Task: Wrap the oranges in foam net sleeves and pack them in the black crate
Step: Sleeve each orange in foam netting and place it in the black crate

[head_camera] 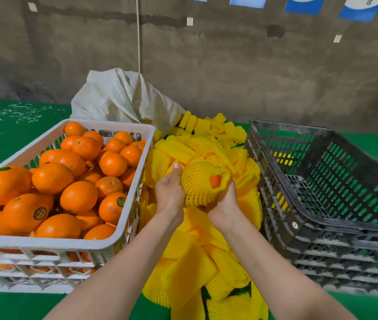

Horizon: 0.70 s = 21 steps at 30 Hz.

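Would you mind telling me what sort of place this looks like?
Probably a fruit packing shed: a white crate heaped with oranges, a pile of yellow foam net sleeves, and a bare concrete wall behind.

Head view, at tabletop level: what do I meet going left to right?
white crate → left hand → sleeved orange → right hand → black crate. The sleeve pile spans the middle, so it is left out.
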Available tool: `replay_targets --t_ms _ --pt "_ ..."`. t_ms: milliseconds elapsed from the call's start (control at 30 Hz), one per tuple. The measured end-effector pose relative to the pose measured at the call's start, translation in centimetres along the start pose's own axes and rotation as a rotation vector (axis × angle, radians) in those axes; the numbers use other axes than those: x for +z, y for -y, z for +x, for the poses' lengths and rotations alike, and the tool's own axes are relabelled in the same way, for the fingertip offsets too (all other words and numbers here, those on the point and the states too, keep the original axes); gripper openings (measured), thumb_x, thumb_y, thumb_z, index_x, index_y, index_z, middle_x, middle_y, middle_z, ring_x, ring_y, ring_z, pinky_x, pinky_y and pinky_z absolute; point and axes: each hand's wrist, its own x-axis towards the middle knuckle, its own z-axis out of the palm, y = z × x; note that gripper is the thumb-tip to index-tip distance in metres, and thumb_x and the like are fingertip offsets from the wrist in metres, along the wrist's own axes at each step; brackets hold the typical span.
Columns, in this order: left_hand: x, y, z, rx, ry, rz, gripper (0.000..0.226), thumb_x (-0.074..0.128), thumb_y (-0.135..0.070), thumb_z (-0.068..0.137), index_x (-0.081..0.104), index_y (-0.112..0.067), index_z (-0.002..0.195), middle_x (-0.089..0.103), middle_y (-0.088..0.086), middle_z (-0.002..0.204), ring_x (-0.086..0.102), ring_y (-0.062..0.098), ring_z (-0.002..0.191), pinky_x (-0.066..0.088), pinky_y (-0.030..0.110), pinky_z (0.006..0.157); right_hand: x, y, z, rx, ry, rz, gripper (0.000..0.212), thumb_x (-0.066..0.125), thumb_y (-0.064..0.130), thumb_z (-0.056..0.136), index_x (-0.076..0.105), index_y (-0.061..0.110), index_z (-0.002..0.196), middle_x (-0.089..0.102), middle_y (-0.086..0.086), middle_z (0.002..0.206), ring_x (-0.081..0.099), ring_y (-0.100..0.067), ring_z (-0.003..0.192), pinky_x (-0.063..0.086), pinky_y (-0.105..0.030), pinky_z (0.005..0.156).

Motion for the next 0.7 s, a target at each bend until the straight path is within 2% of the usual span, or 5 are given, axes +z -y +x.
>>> replay_targets --t_ms 133,267,367,567,700 --pt "-1.0 0.1 0.6 0.017 0.068 0.064 0.039 0.043 -0.036 0.099 0.045 -0.012 0.069 0.045 0.013 0.067 0.043 0.025 0.069 0.036 0.034 0.061 -0.6 -0.4 -0.3 0.057 0.113 0.096 0.044 0.039 0.040 0.087 0.064 0.017 0.115 0.061 -0.014 0.124 0.057 -0.033 0.111 0.039 -0.045 0.101" --pt "-1.4 0.2 1.0 0.014 0.098 0.135 0.048 0.044 -0.036 0.099 0.040 -0.015 0.056 0.051 -0.002 0.045 0.052 0.011 0.047 0.041 0.020 0.046 -0.6 -0.6 -0.8 0.081 0.190 0.159 0.038 0.036 0.034 0.089 0.060 0.012 0.109 0.059 -0.017 0.113 0.054 -0.031 0.104 0.038 -0.042 0.101" --pt "-1.5 0.1 1.0 -0.057 0.151 0.174 0.045 0.046 -0.038 0.097 0.061 -0.010 0.066 0.067 -0.001 0.055 0.065 0.011 0.054 0.051 0.020 0.048 -0.7 -0.5 -1.0 0.016 0.195 0.146 0.030 0.039 0.033 0.090 0.062 0.013 0.088 0.065 -0.010 0.082 0.059 -0.024 0.080 0.046 -0.032 0.075" --pt "-1.6 -0.2 0.1 0.287 0.201 0.274 0.062 0.051 -0.040 0.086 0.054 0.021 0.074 0.053 0.035 0.068 0.048 0.027 0.069 0.044 0.046 0.062 -1.2 -0.9 -1.3 -0.035 0.281 0.112 0.048 0.041 0.033 0.091 0.074 0.016 0.059 0.067 -0.005 0.067 0.063 -0.015 0.060 0.050 -0.023 0.057" --pt "-1.7 -0.7 0.9 0.178 0.151 0.386 0.046 0.052 -0.055 0.079 0.058 -0.010 0.074 0.062 0.005 0.074 0.059 0.022 0.077 0.048 0.035 0.068 -1.2 -1.1 -1.5 -0.160 0.352 0.003 0.047 0.037 0.031 0.091 0.076 0.019 0.067 0.071 0.000 0.071 0.067 -0.011 0.067 0.053 -0.021 0.059"
